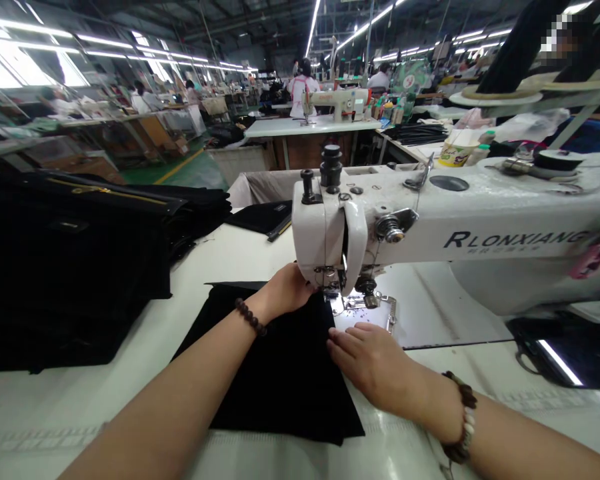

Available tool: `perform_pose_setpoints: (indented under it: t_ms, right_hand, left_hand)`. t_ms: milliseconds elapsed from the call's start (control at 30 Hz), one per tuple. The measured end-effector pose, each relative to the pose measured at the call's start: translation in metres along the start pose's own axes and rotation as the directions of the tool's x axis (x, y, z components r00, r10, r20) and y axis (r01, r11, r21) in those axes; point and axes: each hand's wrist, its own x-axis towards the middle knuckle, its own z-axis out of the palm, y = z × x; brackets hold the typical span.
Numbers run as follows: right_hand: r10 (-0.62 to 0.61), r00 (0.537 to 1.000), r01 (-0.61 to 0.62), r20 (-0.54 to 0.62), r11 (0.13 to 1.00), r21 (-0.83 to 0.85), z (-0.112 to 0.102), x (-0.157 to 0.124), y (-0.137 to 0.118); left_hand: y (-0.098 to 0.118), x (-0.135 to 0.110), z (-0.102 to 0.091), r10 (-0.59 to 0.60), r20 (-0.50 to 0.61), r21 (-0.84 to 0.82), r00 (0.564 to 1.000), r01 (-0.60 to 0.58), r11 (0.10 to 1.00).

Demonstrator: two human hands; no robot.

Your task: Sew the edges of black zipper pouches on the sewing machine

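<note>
A black fabric piece [280,373] lies flat on the white table [80,413] in front of a white sewing machine [430,227]. My left hand [286,288] rests on the fabric's far edge, right beside the presser foot [330,283]; its fingers are tucked behind the machine head and mostly hidden. My right hand [367,357] lies flat with fingers stretched out, its fingertips on the fabric's right edge near the metal needle plate [367,313]. Both wrists wear bead bracelets.
A tall stack of black garments [70,267] fills the table's left side. More black pieces [263,217] lie behind the machine. Thread cones and a plastic tub [455,148] sit at the right. Other workers sit at machines in the background.
</note>
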Motion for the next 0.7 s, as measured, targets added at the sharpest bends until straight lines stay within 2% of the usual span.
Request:
perform_pose_setpoints:
  t_ms: [100,267,567,700]
  right_hand:
    - [0.001,0.999,-0.001,-0.049,1.0,-0.002,0.002,-0.001,-0.002]
    - [-0.039,0.998,0.041,-0.055,0.999,0.022,0.0,0.002,0.001]
    - [-0.04,0.995,0.044,-0.09,0.998,0.044,0.001,0.005,-0.004]
    - [-0.051,0.99,0.053,-0.133,0.999,0.012,0.0,0.005,-0.006]
  left_hand:
    - [0.003,-0.004,0.002,-0.068,-0.025,0.04,0.997,0.069,0.997]
    - [0.007,-0.006,0.001,-0.126,-0.021,0.063,0.992,0.127,0.99]
    - [0.009,-0.002,-0.011,-0.101,0.071,0.042,0.992,0.098,0.994]
    - [0.006,-0.002,-0.011,-0.068,0.078,0.017,0.995,0.067,0.998]
